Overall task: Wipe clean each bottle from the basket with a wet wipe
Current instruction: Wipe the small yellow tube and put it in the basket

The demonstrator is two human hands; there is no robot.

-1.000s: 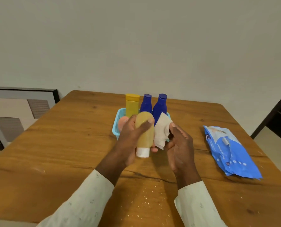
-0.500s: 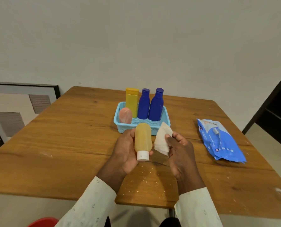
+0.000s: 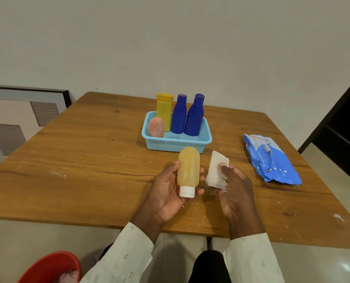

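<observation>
Head view: we see bare wood on the table (image 3: 78,160) to our left, out to its near edge, while the pack of wipes (image 3: 272,160) lies well to the right. Our left hand (image 3: 170,193) is palm up, thumb and fingers curled round the amber bottle (image 3: 188,168), white cap toward us, just in front of the blue basket (image 3: 176,141). Our right hand (image 3: 233,186) pinches the folded wet wipe (image 3: 216,170) just beside the bottle, apart from it.
</observation>
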